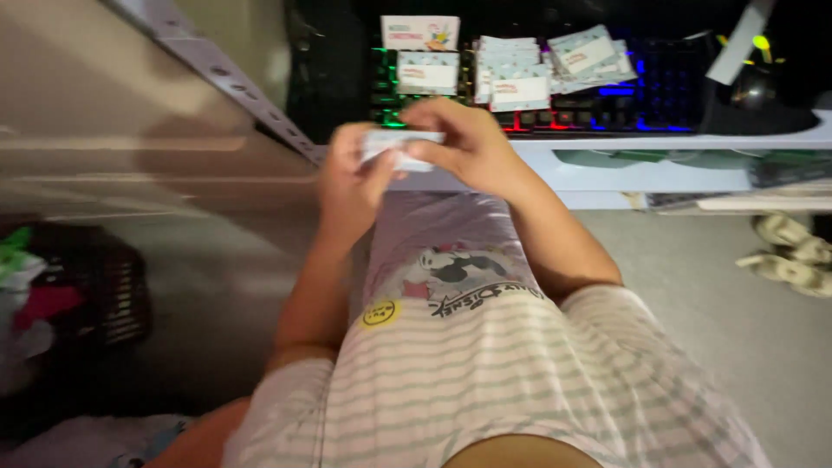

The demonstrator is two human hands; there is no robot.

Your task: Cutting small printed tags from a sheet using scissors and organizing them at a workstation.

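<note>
Both my hands meet in front of my chest on a small pale card or envelope (400, 144). My left hand (351, 178) grips its left end from below. My right hand (464, 143) covers its right end, fingers curled over the top. The card is blurred, so its print cannot be made out. Beyond my hands, several similar light cards (511, 74) with printed labels lie spread over a backlit keyboard (659, 91) glowing green, red and blue.
The keyboard rests on a white desk (676, 165) with a shelf below. A metal shelving post (217, 74) runs diagonally at upper left. A dark basket with coloured cloth (69, 295) stands at left. Pale slippers (793, 251) lie on the floor at right.
</note>
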